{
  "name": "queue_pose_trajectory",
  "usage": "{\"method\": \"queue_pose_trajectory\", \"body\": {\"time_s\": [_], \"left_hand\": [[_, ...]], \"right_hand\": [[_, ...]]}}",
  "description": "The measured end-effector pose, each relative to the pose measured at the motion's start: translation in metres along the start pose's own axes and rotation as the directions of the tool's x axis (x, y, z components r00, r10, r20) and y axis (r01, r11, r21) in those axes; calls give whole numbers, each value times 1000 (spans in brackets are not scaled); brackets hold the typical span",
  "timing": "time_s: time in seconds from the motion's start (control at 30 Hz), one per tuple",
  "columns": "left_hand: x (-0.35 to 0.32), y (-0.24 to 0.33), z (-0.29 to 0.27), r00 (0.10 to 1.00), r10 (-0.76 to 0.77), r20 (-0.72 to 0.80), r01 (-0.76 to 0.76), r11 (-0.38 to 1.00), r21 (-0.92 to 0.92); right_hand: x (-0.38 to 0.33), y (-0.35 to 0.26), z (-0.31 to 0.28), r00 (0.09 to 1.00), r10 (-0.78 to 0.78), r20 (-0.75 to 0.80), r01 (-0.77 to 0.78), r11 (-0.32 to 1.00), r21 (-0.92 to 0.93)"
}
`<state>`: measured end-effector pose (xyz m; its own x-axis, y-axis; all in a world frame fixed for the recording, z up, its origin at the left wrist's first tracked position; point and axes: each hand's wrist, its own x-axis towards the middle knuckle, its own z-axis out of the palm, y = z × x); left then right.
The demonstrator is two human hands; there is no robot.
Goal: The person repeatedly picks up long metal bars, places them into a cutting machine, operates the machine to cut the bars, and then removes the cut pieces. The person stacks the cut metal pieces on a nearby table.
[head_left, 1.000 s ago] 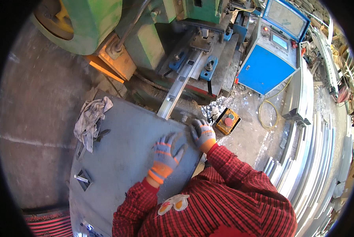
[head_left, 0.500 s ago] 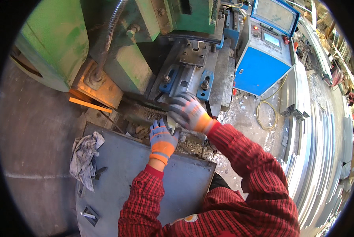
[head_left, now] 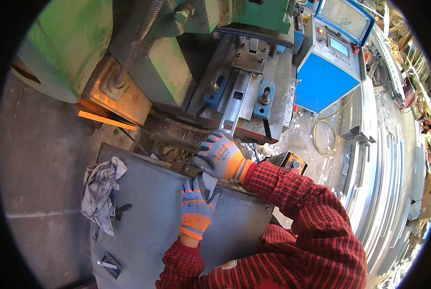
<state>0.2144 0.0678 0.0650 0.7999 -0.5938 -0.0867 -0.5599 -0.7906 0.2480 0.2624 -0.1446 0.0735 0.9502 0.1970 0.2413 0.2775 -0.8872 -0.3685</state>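
Note:
A long silvery metal profile (head_left: 232, 111) with rectangular cut-outs runs from the die block (head_left: 248, 61) of a green press back toward me. My right hand (head_left: 220, 155), in a grey and orange glove, is closed over the profile just in front of the press bed. Nearer to me, my left hand (head_left: 196, 204), gloved alike, grips around the profile's near end, above the table edge. A short pale stretch of it shows between the two hands. Blue clamps (head_left: 264, 99) with bolts flank the profile on the bed. The fingertips are partly hidden beneath the profile.
Below my hands lies a grey metal table (head_left: 148, 202) bearing a dirty rag (head_left: 102, 190) and a small metal piece (head_left: 110, 264). A blue control cabinet (head_left: 328, 72) stands at the far right, near stacked metal profiles (head_left: 376, 183) and a yellow hose (head_left: 316, 137). Metal scraps litter the floor.
Both hands have come nearer to me, drawing the profile back, so more of it shows in front of the die. The view has shifted slightly, and a foot pedal-like box now shows beside my right arm.

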Motion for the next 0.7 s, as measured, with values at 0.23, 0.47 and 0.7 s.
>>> {"method": "queue_pose_trajectory", "body": {"time_s": [0.23, 0.47, 0.7], "left_hand": [[-99, -23, 2, 994, -108, -31, 99, 973, -209], [-232, -71, -45, 976, -203, -77, 186, 965, -183], [-308, -76, -24, 954, 182, -240, -206, 976, -76]], "right_hand": [[-44, -94, 31, 969, -197, 153, 187, 980, 73], [-64, -222, 72, 873, -400, 279, 295, 889, 349], [-94, -242, 37, 867, -498, -26, 396, 656, 643]]}}
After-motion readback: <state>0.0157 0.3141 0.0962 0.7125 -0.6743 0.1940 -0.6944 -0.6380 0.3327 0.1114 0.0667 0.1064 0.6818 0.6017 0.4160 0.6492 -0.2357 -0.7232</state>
